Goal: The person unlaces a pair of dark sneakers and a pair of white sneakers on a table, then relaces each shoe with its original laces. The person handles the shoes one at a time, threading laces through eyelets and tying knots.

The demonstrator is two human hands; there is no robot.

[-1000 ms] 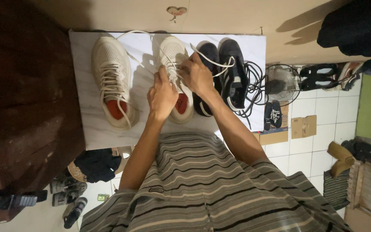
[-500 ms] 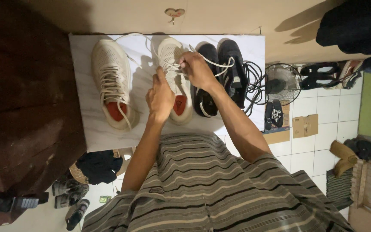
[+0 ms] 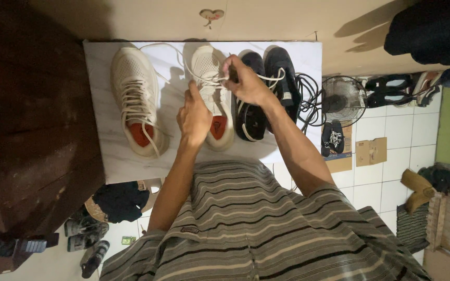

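On the white worktop (image 3: 105, 161) a cream sneaker (image 3: 212, 93) sits between its twin (image 3: 136, 99) and two black shoes (image 3: 264, 88). The left hand (image 3: 194, 117) presses its tongue; the right hand (image 3: 246, 80) pinches the lace (image 3: 269, 78). The lace looks soft and floppy, so it is best held near the eyelets.

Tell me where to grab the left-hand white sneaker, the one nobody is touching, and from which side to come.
Take the left white sneaker by its heel collar, around the orange-lined opening at the near end, coming from the near table edge. It lies sole down, toe away, and that end looks open to reach. Its laces hang loose, so they would probably give a poor hold. Both hands are busy at the other white sneaker.
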